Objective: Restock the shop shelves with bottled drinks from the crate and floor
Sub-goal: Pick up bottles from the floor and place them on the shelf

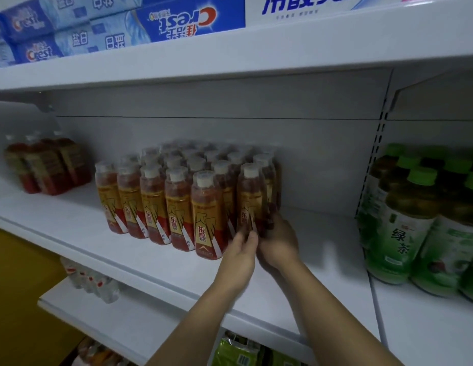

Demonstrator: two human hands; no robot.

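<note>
Middle tier, white metal shelf [71, 220]: a block of clear plastic bottles of red-amber drink [177, 204] stands upright. They have white caps and gold-and-red labels, and sit in rows several deep back to the rear panel. The front row slants nearer toward its right end.

Right-end bottle of the front row [250, 196]: upright on the shelf, touching its neighbours, image blurred. Both hands are at its lower part.
- Left hand [240, 250]: comes in from the near left with fingers stretched out fairly straight. The tips lie against the bottle's lower front, not wrapped round it.
- Right hand [279, 243]: comes in from the near right with fingers curled round the bottle's base on its right side, gripping it. Fine finger detail is lost to blur.

Other items:
- Shrink-wrapped pack of red drink bottles [48, 167] at the far left on the same shelf, well apart from the block.
- Large green-capped bottles of green tea [404, 233] in the next bay to the right, past the slotted upright.
- Blue-and-white toothpaste cartons [182, 22] stacked on the tier above.
- Clear water bottles with red labels [90, 281] lying on the lower tier to the left.
- Green packet [235, 352] under the shelf edge, near; contents not readable.
</note>
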